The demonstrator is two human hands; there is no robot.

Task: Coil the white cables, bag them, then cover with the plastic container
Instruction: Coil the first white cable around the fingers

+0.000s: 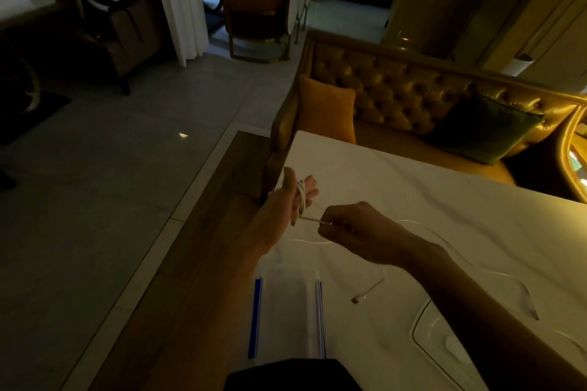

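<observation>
Around the straight fingers point(313, 183) of the left hand point(281, 209), the white cable point(301, 200) is sitting in loops, and the right hand point(357, 228) is pinching its slack just beside them. It's looking light, floppy and springy, so I'd be holding close to the loops.
</observation>
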